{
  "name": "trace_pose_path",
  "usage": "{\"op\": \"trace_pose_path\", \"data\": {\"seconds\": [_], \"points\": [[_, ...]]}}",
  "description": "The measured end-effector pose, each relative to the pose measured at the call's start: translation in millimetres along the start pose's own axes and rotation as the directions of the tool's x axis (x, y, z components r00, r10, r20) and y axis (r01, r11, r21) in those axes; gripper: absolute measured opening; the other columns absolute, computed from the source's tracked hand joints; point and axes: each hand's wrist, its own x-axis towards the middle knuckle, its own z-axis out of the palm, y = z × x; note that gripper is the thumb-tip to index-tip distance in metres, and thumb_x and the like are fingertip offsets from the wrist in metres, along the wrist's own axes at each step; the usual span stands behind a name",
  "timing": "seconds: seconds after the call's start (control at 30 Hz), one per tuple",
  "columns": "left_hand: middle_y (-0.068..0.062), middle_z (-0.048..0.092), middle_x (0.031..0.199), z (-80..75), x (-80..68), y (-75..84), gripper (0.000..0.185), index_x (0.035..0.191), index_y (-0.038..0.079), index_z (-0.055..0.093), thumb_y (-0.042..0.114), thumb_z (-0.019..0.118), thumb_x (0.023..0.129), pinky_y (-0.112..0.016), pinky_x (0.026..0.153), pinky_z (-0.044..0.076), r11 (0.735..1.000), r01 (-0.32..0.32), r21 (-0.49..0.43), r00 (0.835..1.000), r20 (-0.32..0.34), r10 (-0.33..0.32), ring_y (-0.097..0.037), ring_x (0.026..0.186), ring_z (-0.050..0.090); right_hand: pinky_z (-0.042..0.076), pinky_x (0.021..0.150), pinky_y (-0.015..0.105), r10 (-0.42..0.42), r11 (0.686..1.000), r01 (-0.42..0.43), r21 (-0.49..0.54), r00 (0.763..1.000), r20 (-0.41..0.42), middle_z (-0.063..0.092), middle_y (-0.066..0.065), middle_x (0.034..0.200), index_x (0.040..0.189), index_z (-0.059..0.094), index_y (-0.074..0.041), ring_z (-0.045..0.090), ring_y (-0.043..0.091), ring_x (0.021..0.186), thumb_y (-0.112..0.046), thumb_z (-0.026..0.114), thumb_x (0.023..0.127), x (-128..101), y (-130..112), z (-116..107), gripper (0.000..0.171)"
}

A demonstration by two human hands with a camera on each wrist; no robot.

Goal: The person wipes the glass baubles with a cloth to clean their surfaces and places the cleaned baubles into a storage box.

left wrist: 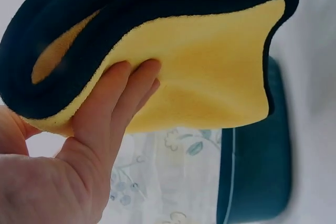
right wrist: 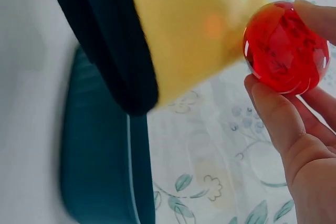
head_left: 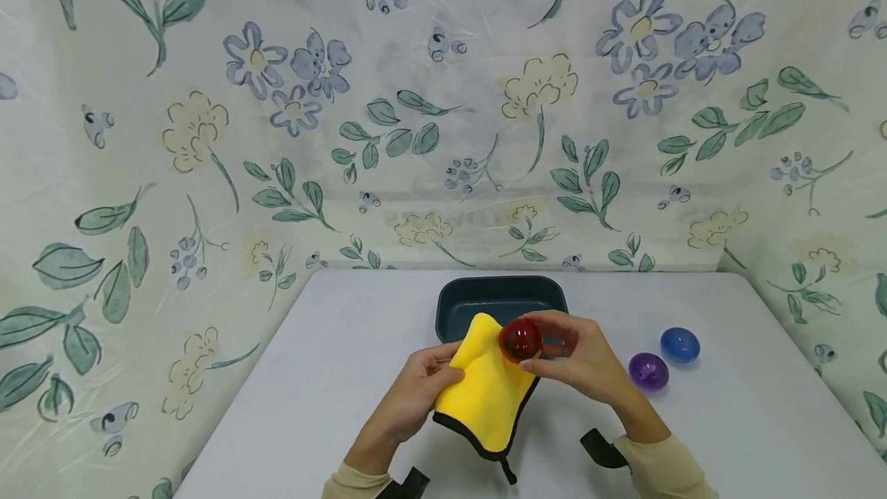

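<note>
**Three cams, one yellow cloth**

Head cam looks forward and down over the table from a bit back. Both wrist cams sit super close, angled upward. All three catch the yellow cloth and dark tray.

Floral backdrop behind a pale surface

A cream cloth printed with blue flowers, yellow blooms and green leaves hangs behind and along both sides of the light grey surface. The lighting is soft and even, and the cloth shows faint creases.
</note>
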Motion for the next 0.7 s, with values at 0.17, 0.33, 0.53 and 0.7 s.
{"op": "trace_pose_path", "data": {"seconds": [0.17,0.33,0.53,0.7], "points": [[-0.023,0.067,0.133,-8.6,-9.5,-5.3,0.059,0.156,-0.008,0.035,0.013,0.053,0.104,-0.030,0.086,0.063,0.999,0.041,-0.033,0.998,-0.038,-0.042,-0.015,0.092,0.074,0.062,0.089,0.030,0.015,1.000,-0.015,0.006,0.999,-0.036,0.071,0.019,0.124,0.131,0.066,-0.006,0.070,0.001,0.106,-0.008,0.086,0.082,7,-1,-6,0.053],[-0.017,0.069,0.131,-21.3,-18.8,-14.0,0.062,0.156,-0.011,0.031,0.013,0.054,0.103,-0.027,0.087,0.062,0.994,0.074,-0.079,0.995,-0.067,-0.079,-0.013,0.093,0.073,0.061,0.090,0.030,0.025,1.000,-0.025,0.001,0.998,-0.059,0.070,0.019,0.127,0.133,0.066,-0.003,0.073,0.007,0.107,-0.007,0.086,0.082,17,-4,-9,0.055],[-0.006,0.070,0.126,-39.9,-32.4,-25.3,0.065,0.157,-0.012,0.027,0.013,0.053,0.103,-0.026,0.089,0.061,0.987,0.108,-0.119,0.989,-0.091,-0.120,-0.011,0.096,0.071,0.061,0.092,0.032,0.088,0.996,-0.088,0.009,0.992,-0.085,0.070,0.020,0.131,0.134,0.067,-0.003,0.076,0.027,0.110,-0.009,0.087,0.081,31,-3,-8,0.058],[-0.001,0.070,0.124,-54.0,-40.6,-33.5,0.065,0.158,-0.012,0.025,0.014,0.051,0.104,-0.025,0.089,0.061,0.981,0.145,-0.130,0.981,-0.111,-0.159,-0.010,0.097,0.070,0.063,0.087,0.033,0.158,0.981,-0.148,0.128,0.985,-0.073,0.069,0.025,0.132,0.137,0.064,0.000,0.074,0.033,0.113,-0.006,0.085,0.081,44,-1,-6,0.060]]}}
